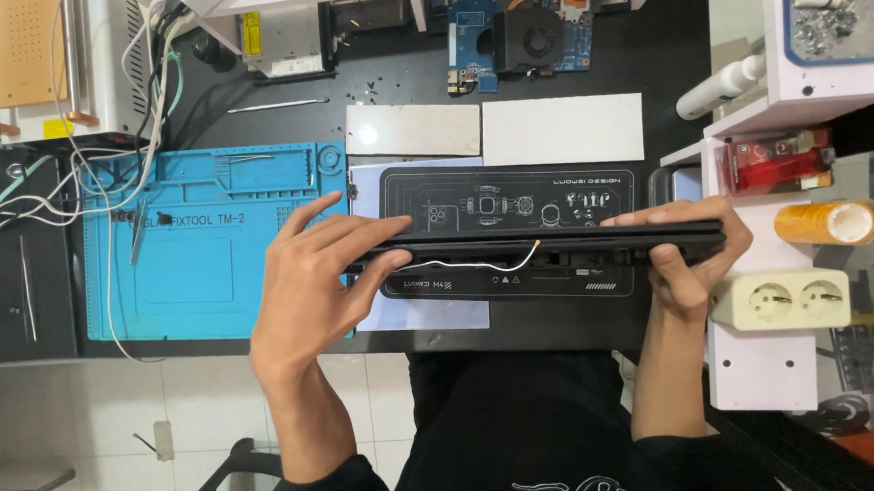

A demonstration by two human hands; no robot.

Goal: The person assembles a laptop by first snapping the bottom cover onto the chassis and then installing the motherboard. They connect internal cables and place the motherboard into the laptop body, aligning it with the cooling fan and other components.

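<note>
A thin black laptop is held edge-on above the desk, its narrow side facing the camera, with a white wire running along its lower edge. My left hand grips its left end, fingers over the top and thumb underneath. My right hand grips the right end the same way. Under the laptop lies a black work mat with white line drawings, on a pale sheet.
A blue repair mat lies at the left with tweezers and cables on it. Two white rectangular plates sit behind. A circuit board with fan is at the back. White shelving, an orange bottle and a power socket stand at right.
</note>
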